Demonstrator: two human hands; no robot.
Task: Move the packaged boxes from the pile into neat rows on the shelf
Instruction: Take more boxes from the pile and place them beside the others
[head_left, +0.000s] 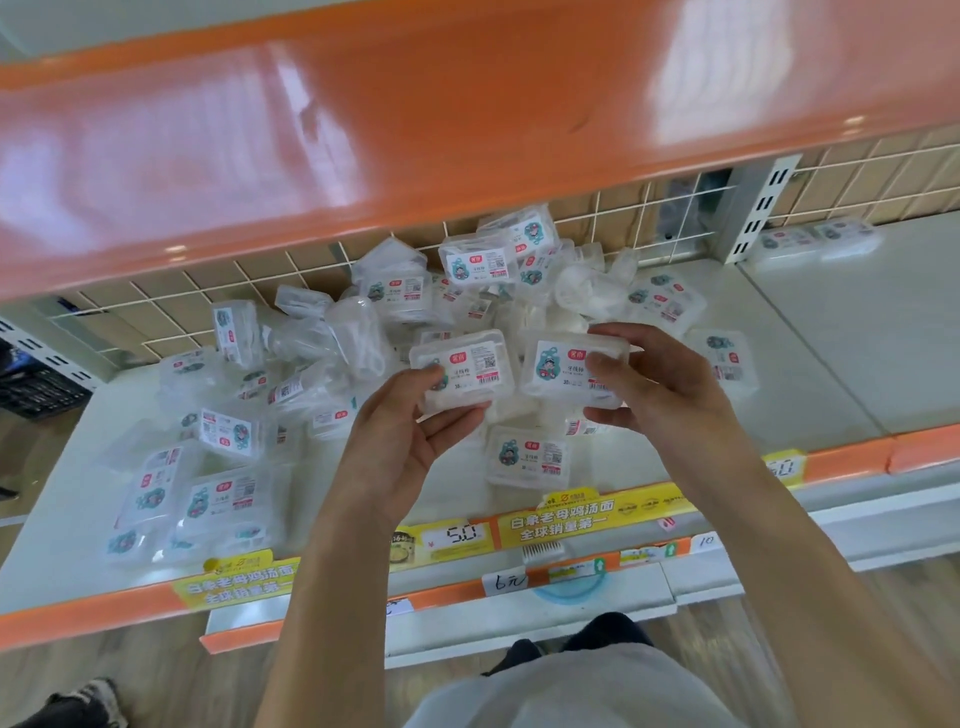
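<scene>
A loose pile of clear plastic boxes with white labels covers the middle of the pale shelf. My left hand grips one box from below, thumb on its label. Just to its right, my right hand grips a second box, fingers over its top edge and thumb under it. Both boxes are held side by side above the pile, labels facing me. Another box lies flat on the shelf just below them.
An orange upper shelf overhangs close above the pile. A wire grid back panel stands behind. Several boxes lie at the front left, one box at the right, two at the far right. Price tags line the front edge.
</scene>
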